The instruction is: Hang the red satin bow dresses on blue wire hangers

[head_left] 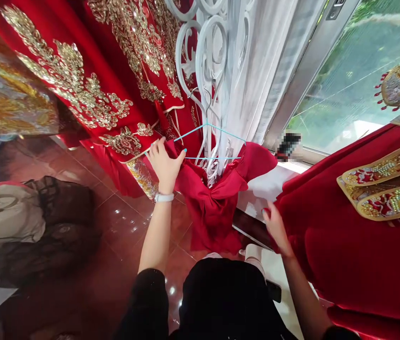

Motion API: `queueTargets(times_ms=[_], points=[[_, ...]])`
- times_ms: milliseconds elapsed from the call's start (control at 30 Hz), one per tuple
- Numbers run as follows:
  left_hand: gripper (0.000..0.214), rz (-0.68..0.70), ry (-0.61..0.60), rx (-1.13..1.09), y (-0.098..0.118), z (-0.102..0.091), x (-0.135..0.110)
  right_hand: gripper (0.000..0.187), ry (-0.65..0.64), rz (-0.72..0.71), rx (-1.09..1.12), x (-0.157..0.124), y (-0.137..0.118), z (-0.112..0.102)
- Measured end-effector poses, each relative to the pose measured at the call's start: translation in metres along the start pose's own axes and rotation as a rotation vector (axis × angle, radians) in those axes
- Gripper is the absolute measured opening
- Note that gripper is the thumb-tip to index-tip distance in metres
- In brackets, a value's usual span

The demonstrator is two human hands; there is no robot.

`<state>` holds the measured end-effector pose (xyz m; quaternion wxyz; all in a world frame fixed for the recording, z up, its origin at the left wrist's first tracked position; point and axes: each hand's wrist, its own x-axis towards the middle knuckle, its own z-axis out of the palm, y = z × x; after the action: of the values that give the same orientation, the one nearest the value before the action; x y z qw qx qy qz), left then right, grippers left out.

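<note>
1. The left hand (pixel 164 163) is up and its fingers are pinched together on a red cloth (pixel 217 203).
2. The pinch is at the left end of a thin blue hanger (pixel 210 157). The rest of the hanger runs off to the right of this hand.
3. The red cloth hangs over the hanger and falls in folds below and to the right of the left hand.
4. A white band (pixel 163 198) sits on the wrist just below the left hand.
5. The hanger's hook is caught on a white metal frame (pixel 203 42) with curly shapes, up above the left hand.
6. The right hand (pixel 276 226) is lower down and well apart from the left hand. It rests on the edge of a big red dress (pixel 345 255) that spreads out to its right.
7. The right hand's fingers bend at that edge, but I cannot tell if they are shut on the dress or only touching it.
8. A red and gold dress (pixel 79 85) hangs above and to the left of the left hand.
9. A white curtain (pixel 256 56) and a window (pixel 363 71) are above the right hand.
10. The shiny red-brown floor (pixel 122 222) is under both arms.
</note>
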<state>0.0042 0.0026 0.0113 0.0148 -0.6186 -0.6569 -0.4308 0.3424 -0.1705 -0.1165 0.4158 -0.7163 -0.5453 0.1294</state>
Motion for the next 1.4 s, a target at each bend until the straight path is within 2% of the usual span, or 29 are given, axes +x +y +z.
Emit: queueTargets(times_ms=[67, 133, 233, 300, 433, 567, 767, 967, 1200, 1400], points=[[0.050, -0.016, -0.042, 0.053, 0.000, 0.002, 0.007, 0.054, 0.108, -0.053, -0.015, 0.033, -0.034, 0.005], [0.044, -0.004, -0.077, 0.079, -0.001, -0.001, 0.008, 0.067, 0.202, -0.102, -0.065, 0.069, -0.077, 0.012], [0.048, 0.007, -0.139, 0.109, -0.001, -0.012, 0.006, 0.072, 0.255, 0.013, -0.212, 0.104, -0.128, 0.022], [0.049, -0.010, -0.180, 0.145, 0.000, -0.018, 0.005, 0.071, 0.277, 0.083, -0.299, 0.113, -0.143, 0.026], [0.049, -0.017, -0.205, 0.191, 0.002, -0.023, 0.003, 0.067, 0.323, 0.091, -0.408, 0.119, -0.148, 0.022], [0.049, -0.032, -0.182, 0.166, 0.002, -0.020, 0.001, 0.054, 0.339, -0.019, -0.462, 0.131, -0.152, 0.015], [0.050, -0.025, -0.109, 0.131, 0.003, -0.015, -0.002, 0.036, 0.196, -0.063, -0.430, 0.148, -0.154, 0.021], [0.049, -0.034, -0.114, 0.187, 0.006, -0.019, -0.004, 0.032, 0.158, -0.041, -0.473, 0.154, -0.157, 0.028], [0.054, 0.047, -0.177, 0.274, 0.006, -0.028, -0.006, 0.036, 0.050, 0.023, -0.607, 0.160, -0.169, 0.016], [0.043, 0.039, -0.195, 0.376, 0.010, -0.032, -0.004, 0.033, 0.099, 0.046, -0.645, 0.166, -0.175, 0.019]])
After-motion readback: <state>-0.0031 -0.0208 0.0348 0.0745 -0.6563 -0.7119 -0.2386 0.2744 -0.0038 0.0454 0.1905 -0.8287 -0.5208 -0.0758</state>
